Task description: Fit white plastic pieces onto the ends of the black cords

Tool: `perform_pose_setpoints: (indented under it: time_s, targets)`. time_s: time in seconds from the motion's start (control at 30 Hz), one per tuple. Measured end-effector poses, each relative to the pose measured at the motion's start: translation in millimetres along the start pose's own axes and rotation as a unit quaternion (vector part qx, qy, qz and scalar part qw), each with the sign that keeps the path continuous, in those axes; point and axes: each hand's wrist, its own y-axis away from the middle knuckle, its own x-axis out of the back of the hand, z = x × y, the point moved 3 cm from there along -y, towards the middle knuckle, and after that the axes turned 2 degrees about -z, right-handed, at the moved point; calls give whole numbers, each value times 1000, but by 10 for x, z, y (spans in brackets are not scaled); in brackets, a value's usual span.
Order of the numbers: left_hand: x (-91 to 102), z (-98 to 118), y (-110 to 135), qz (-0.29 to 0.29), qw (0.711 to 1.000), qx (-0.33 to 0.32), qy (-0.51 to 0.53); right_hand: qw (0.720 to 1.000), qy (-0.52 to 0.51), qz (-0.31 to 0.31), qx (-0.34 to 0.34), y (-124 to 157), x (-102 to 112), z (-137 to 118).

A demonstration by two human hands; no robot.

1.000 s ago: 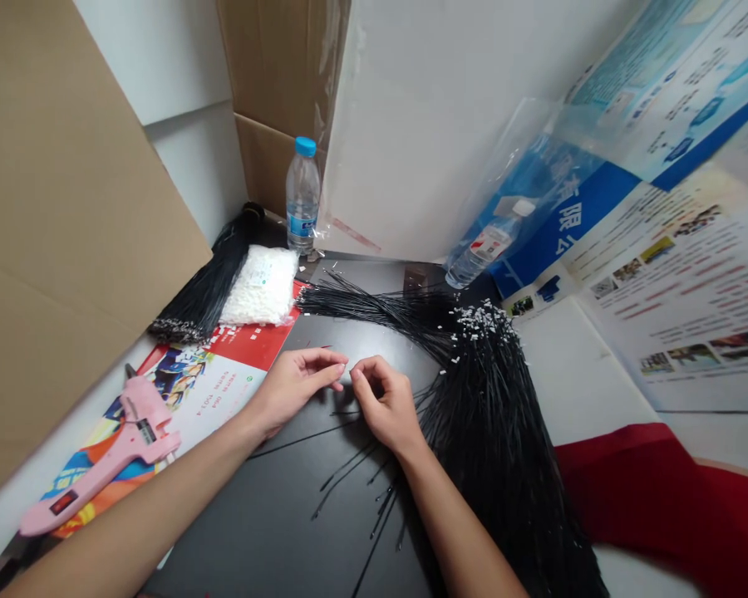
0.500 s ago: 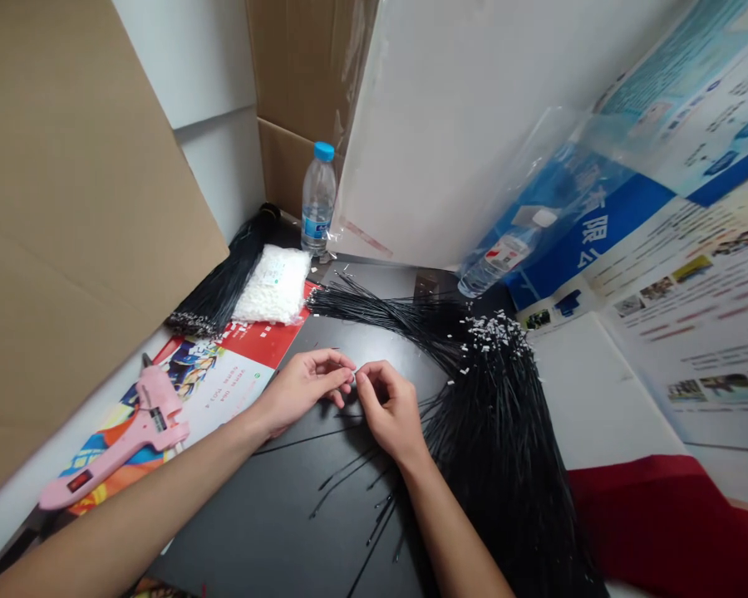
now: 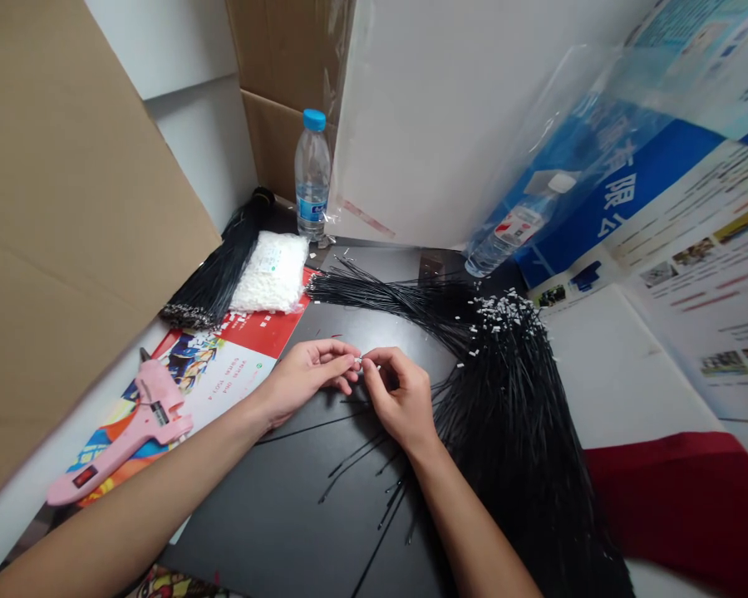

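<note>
Over the dark grey tabletop (image 3: 255,507), my two hands meet fingertip to fingertip. A tiny white connector-like piece (image 3: 358,360) shows between them. My left hand (image 3: 308,374) pinches it between thumb and forefinger, the other fingers loosely curled. Thumb and forefinger of my right hand (image 3: 402,394) are closed right beside the piece; what they grip is hidden. Below the hands lie several loose black wires (image 3: 352,461) with bare-looking tips. Right of my right hand spreads a big bundle of black wires (image 3: 517,448), many with small white connectors (image 3: 504,314) on their ends.
More black wires (image 3: 392,295) lie across the back. At left are a bag of white pieces (image 3: 273,272), another wire bundle (image 3: 215,266) and a pink glue gun (image 3: 143,415). Two water bottles (image 3: 312,178) stand or lean behind. A cardboard sheet (image 3: 81,224) rises at left, red cloth (image 3: 673,498) at right.
The view has shifted slightly, moving the background up in the picture. My hands have come a little closer together at the fingertips, still pinching around the small white piece.
</note>
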Motion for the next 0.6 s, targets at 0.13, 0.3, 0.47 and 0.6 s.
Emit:
perform_pose_setpoints:
  time_s: [0.13, 0.3, 0.47, 0.6]
  targets:
    - [-13, 10, 7, -11, 1000, 4, 22, 999, 28, 13, 38, 7, 9, -32]
    - [-15, 22, 20, -11, 999, 9, 30, 996, 48, 19, 71, 31, 14, -40]
    - [-1, 15, 16, -7, 1000, 4, 28, 990, 76, 33, 110, 46, 18, -69]
    - [-5, 25, 18, -7, 1000, 11, 28, 988, 88, 38, 123, 51, 12, -68]
